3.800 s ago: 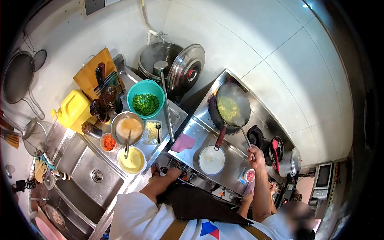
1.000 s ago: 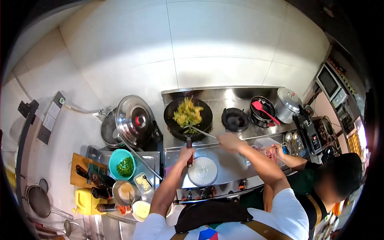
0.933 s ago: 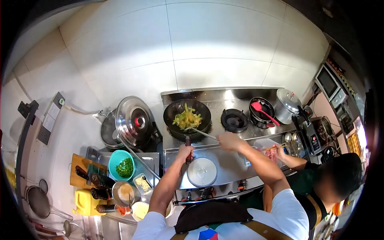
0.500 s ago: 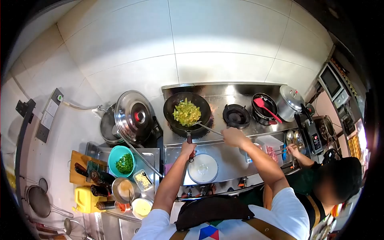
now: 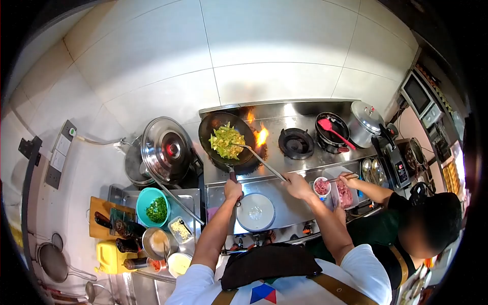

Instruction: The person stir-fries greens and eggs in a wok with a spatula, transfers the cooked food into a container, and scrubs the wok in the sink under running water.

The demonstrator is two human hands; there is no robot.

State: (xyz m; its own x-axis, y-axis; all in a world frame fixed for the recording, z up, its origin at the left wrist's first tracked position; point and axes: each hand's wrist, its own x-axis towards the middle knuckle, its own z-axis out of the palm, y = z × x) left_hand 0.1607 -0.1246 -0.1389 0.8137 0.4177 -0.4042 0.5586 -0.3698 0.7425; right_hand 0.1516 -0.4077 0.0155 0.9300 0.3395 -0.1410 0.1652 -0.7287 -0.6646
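From afar, my left hand grips a round black metal pan by its handle — my right hand holds a long silver metal ladle at the chopped green-yellow food inside, near orange flames.

Head camera, single view, worn on the person's head. Direction: forward and steeply down. Field: very wide, strongly curved, rounded off in black at the corners. Nearest, at the lower edge: the wearer's white sleeves, close below the lens. Middle ground: the hands, the worktop and the wok, seen from above. Far: tiled wall, across the top. Left limit: strainer. Right limit: microwave, with a co-worker nearer.
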